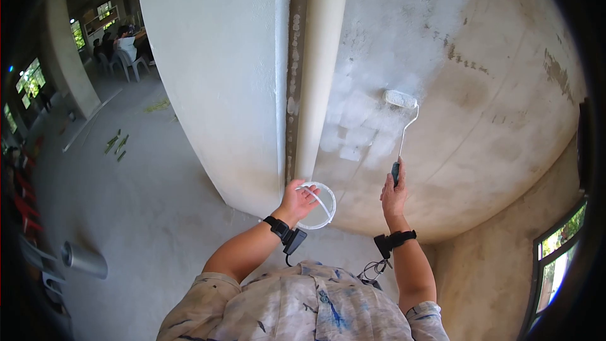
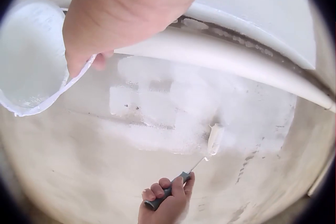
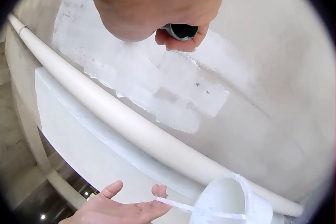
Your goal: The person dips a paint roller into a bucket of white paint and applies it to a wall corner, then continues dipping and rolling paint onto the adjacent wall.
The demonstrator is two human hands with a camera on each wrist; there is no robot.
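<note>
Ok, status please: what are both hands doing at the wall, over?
Left hand carries bucket by its handle. Right hand grips roller, set on wall at edge of white patch. Pipe left of patch, clear of roller.

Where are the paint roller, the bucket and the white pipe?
paint roller (image 1: 400, 98): head view, middle of the roller sleeve.
bucket (image 1: 334, 207): head view, its right rim.
white pipe (image 1: 322, 57): head view, its upper stretch.

Soft daylight, fisheye edges, dark vignette
</note>
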